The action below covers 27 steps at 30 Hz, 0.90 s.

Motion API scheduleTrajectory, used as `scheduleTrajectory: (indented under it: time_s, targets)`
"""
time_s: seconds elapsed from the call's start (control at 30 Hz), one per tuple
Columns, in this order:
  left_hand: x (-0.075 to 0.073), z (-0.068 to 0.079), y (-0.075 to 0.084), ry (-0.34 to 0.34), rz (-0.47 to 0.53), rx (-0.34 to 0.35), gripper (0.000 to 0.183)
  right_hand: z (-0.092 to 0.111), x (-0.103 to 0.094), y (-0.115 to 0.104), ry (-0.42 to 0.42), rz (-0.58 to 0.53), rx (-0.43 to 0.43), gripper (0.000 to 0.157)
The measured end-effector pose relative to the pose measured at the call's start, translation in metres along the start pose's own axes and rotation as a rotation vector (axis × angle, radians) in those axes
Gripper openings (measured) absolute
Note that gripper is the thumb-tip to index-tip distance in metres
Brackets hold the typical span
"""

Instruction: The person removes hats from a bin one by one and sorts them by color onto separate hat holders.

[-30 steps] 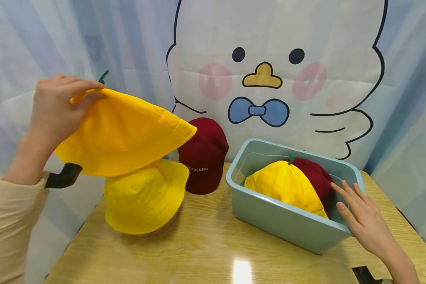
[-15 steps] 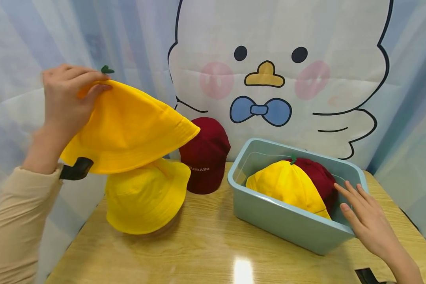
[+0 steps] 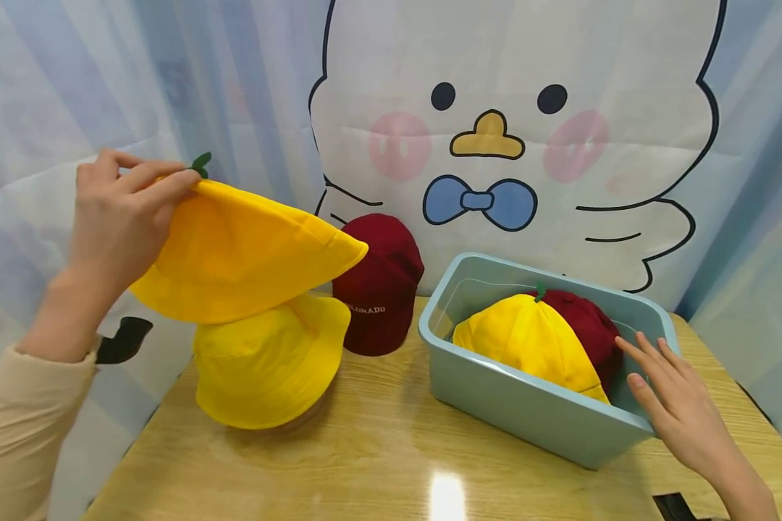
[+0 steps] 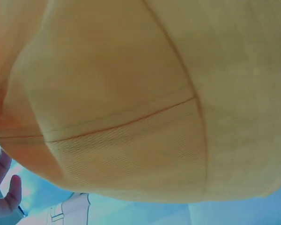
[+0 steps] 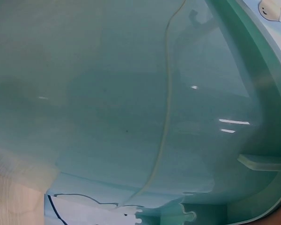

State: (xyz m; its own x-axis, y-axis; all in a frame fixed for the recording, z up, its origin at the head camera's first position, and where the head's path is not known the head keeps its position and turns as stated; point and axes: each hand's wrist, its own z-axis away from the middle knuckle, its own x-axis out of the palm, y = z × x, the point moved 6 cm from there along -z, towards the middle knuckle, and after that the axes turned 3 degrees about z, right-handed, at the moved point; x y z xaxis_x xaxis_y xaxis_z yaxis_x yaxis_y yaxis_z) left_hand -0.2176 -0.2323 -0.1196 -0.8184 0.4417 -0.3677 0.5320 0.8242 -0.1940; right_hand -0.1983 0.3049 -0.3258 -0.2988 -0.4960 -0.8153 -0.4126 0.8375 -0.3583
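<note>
My left hand (image 3: 120,217) pinches a yellow bucket hat (image 3: 247,253) by its crown, close to a green leaf-like stem (image 3: 201,163). Tilted with its brim toward the right, this hat overlaps a second yellow bucket hat (image 3: 270,369) on the table. Its seamed cloth (image 4: 126,93) fills most of the left wrist view. My right hand (image 3: 680,416) lies at the right end of a light blue bin (image 3: 502,405), fingers spread and straight over the rim. Inside are a yellow hat (image 3: 528,340) with a green stem and a dark red cap (image 3: 580,325).
Behind the yellow hats, a dark red cap (image 3: 378,289) with white lettering stands against the curtain (image 3: 247,87), which carries a large cartoon chick (image 3: 489,137). Bin and hats are on a wood-grain table (image 3: 365,463). The bin's smooth wall (image 5: 122,108) fills the right wrist view.
My left hand rose slightly with the yellow bucket hat, then came down again, ending a little farther right. The right hand has stayed at the bin's end.
</note>
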Motion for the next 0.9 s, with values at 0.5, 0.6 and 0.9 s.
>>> scheduleTrajectory:
  time_s: [0.5,0.6,0.9]
  targets:
    - [-0.002,0.011,-0.009,-0.081,0.311,0.019,0.03,0.0,0.001,-0.001,0.001,-0.006,-0.006,0.047]
    - [0.007,0.021,-0.003,-0.202,0.29,0.078,0.034,0.001,0.0,-0.001,0.001,-0.009,-0.003,0.047]
    - [0.031,0.059,0.02,-0.401,0.236,0.141,0.018,0.001,-0.001,-0.002,0.011,-0.01,-0.006,0.046]
